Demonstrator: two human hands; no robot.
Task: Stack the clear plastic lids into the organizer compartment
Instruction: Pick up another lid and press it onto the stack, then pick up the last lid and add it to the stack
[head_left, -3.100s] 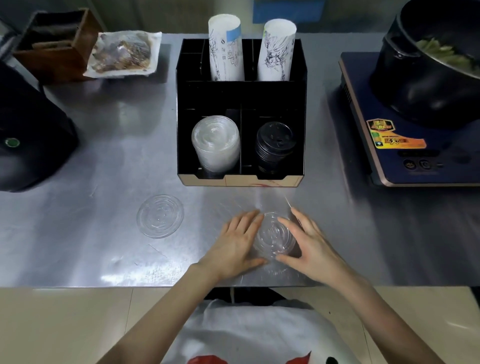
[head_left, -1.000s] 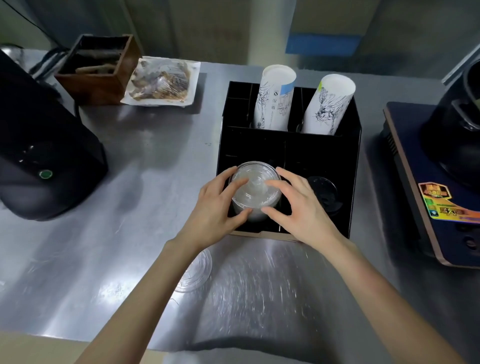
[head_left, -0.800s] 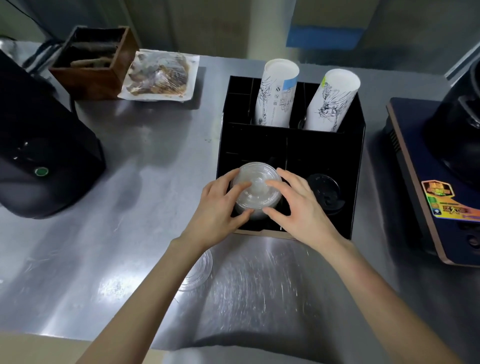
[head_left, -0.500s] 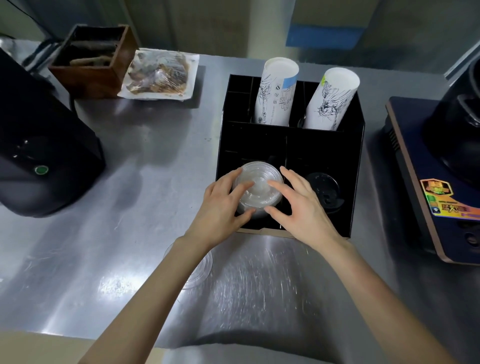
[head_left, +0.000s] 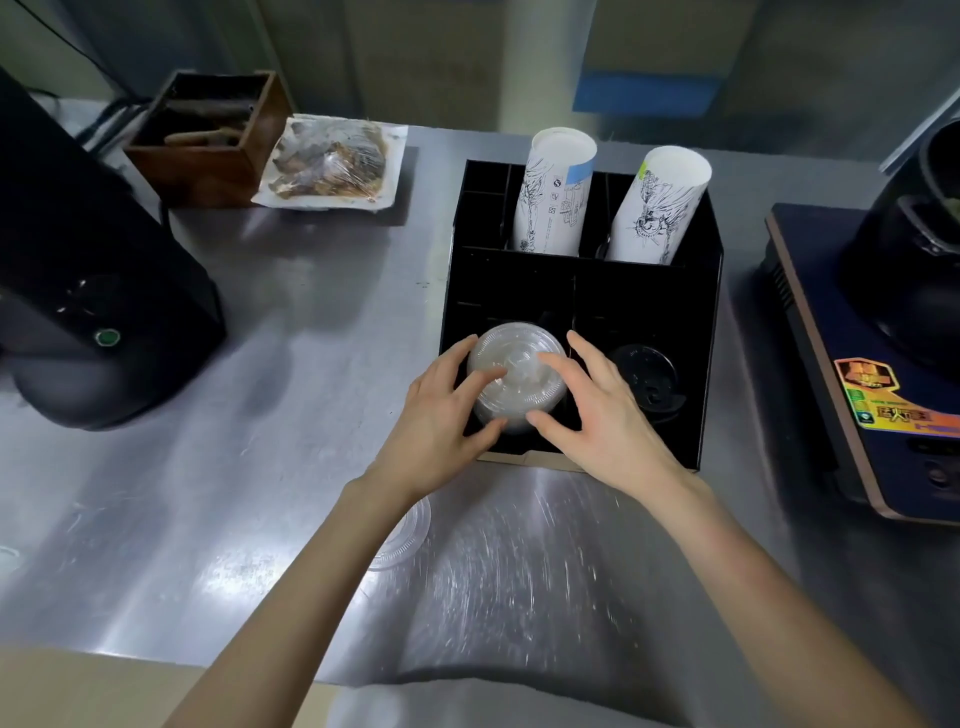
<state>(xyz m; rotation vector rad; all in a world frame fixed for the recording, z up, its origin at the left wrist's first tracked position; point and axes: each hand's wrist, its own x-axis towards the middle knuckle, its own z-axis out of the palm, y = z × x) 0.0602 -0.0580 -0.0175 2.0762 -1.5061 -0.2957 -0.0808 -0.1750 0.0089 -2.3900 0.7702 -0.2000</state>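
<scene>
A stack of clear plastic lids (head_left: 517, 366) stands in the front left compartment of the black organizer (head_left: 519, 291). My left hand (head_left: 436, 426) holds the stack from the left, fingertips on the top lid and thumb against its front edge. My right hand (head_left: 602, 421) holds it from the right in the same way. One more clear lid (head_left: 402, 538) lies flat on the steel table, partly hidden under my left forearm.
Black lids (head_left: 644, 376) fill the front right compartment; two paper cup stacks (head_left: 556, 192) stand in the back ones. An induction cooker (head_left: 883, 426) with a black pot (head_left: 914, 260) is at the right. A black machine (head_left: 78, 286), wooden box (head_left: 208, 135) and wrapped food tray (head_left: 332, 166) are at the left.
Both hands carried a clear lid from the table up onto the stack in the organizer. Over the last second they have stayed on the stack, barely shifting.
</scene>
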